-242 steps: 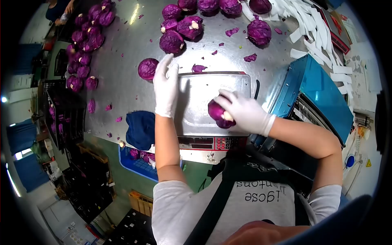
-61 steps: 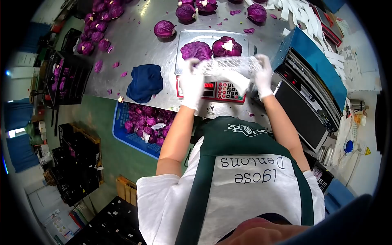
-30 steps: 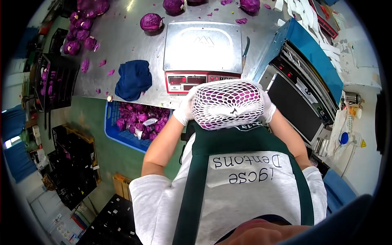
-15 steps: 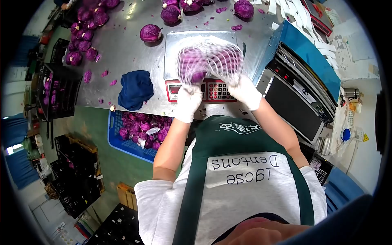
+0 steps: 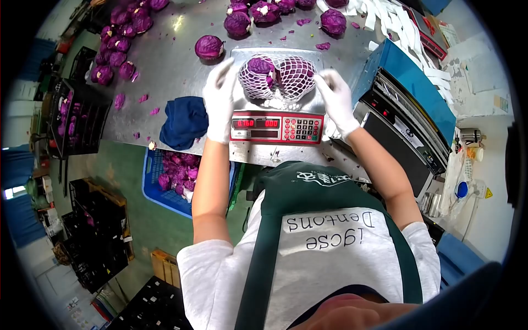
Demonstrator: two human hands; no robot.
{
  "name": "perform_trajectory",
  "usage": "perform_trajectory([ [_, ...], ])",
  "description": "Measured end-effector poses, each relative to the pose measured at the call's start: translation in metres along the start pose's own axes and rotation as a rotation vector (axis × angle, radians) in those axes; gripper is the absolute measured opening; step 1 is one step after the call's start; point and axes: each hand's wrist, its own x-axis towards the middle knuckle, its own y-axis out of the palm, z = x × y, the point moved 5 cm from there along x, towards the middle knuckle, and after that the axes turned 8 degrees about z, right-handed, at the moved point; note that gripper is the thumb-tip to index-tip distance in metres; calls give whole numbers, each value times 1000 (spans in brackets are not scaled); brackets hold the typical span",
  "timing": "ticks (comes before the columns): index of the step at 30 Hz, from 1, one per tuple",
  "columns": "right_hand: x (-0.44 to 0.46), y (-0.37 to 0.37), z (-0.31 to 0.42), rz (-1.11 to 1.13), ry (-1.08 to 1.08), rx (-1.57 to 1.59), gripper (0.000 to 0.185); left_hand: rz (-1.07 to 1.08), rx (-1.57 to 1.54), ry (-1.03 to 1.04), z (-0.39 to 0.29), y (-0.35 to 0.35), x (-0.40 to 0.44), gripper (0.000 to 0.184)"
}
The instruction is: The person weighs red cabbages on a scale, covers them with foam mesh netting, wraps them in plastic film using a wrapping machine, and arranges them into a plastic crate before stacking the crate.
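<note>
A white mesh net holding purple cabbages (image 5: 297, 78) rests on the metal plate of a digital scale (image 5: 276, 128), whose red digits are lit. To the left of the net, my gloved left hand (image 5: 220, 99) is raised with thumb and fingers apart, holding nothing. My right hand (image 5: 336, 102), also in a white glove, hovers close by the net's right side, its fingers loosely curled and parted. A loose cabbage (image 5: 209, 48) lies on the steel table just past the scale's far left corner.
A crumpled dark blue cloth (image 5: 184, 122) lies left of the scale. Beneath the table edge stands a blue crate (image 5: 165, 199) of purple leaves. On the right sits a blue-and-black machine (image 5: 407, 110), with white strips (image 5: 385, 22) behind it. More cabbages (image 5: 118, 41) are piled far left.
The net of cabbages has been let go and now sits still on the scale. Both hands have moved apart to either side of it, and the scale's display is uncovered.
</note>
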Motion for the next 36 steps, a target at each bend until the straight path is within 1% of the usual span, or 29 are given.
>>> perform_trajectory([
  [1, 12, 10, 16, 1, -121, -168, 26, 29, 138, 117, 0, 11, 13, 50],
  [2, 24, 22, 36, 20, -348, -579, 37, 94, 346, 132, 17, 24, 20, 60],
  [3, 28, 36, 48, -42, -506, -755, 42, 262, 277, -3, -1, 41, 19, 71],
  [5, 52, 51, 11, 24, -539, -913, 36, 112, 514, 164, 33, 62, 14, 74],
  [7, 70, 48, -5, 2, -245, -694, 27, 96, 347, 72, 29, 62, 10, 76],
  [8, 77, 45, -5, -2, -228, -604, 21, 108, 268, 47, 29, 60, 9, 77],
  [9, 85, 42, -17, 87, -18, -122, 21, 120, 190, 17, 30, 56, 6, 77],
  [10, 85, 32, -21, 147, 39, 142, 22, 79, 269, 14, 29, 52, 4, 75],
  [11, 79, 26, -5, 210, 97, 405, 22, 60, 373, 23, 29, 49, 3, 73],
  [12, 85, 23, -3, 281, 129, 568, 22, 37, 478, 31, 30, 48, 2, 71],
  [13, 83, 17, 1, 342, 121, 548, 23, 13, 583, 40, 31, 47, 2, 69],
  [15, 74, 16, 11, 460, 31, 323, 27, -23, 504, 118, 28, 47, 6, 60],
  [16, 72, 15, 7, 527, 35, 353, 28, -29, 411, 116, 27, 47, 5, 54],
  [17, 68, 11, 9, 549, 25, 453, 34, -34, 315, 115, 20, 47, 5, 49],
  [18, 69, 2, 5, 479, 59, 616, 39, -27, 322, 256, 23, 45, 8, 32],
  [19, 69, -7, -1, 403, 96, 780, 45, -55, 249, 232, 25, 41, 7, 27],
  [20, 67, -17, -7, 345, 142, 765, 55, -78, 177, 205, 17, 36, 2, 23],
  [21, 68, -24, -19, 318, 140, 585, 61, -95, 104, 176, 14, 32, 0, 19],
  [22, 64, -27, -30, 332, 165, 405, 65, -83, -27, 82, 28, 27, 4, 13],
  [23, 59, -27, -38, 346, 194, 226, 70, -84, -168, -27, 20, 21, 6, 15],
  [24, 56, -14, -38, 381, 243, 236, 77, -119, -264, -40, 21, 18, 8, 17],
  [25, 43, -10, -38, 383, 361, 253, 75, -157, -360, -51, 22, 15, 12, 19],
  [27, 41, -3, -42, 341, 246, 320, 71, -95, 74, 56, 9, 15, 19, 29],
  [29, 46, -2, -50, 328, 220, 328, 68, 90, 357, 42, 30, 25, 25, 34],
  [30, 47, -1, -51, 320, 204, 332, 66, 178, 291, 44, 30, 30, 20, 32],
  [33, 46, -5, -44, 304, 265, 266, 64, 164, -68, -271, 43, 15, 26, 27],
  [34, 47, -5, -43, 340, 304, 277, 75, 111, -257, -165, 51, 12, 30, 23],
  [35, 47, -5, -45, 313, 305, 250, 80, 104, -289, -211, 50, 8, 37, 32],
  [36, 48, -5, -49, 286, 306, 225, 84, 29, -382, -281, 49, 7, 38, 33],
])
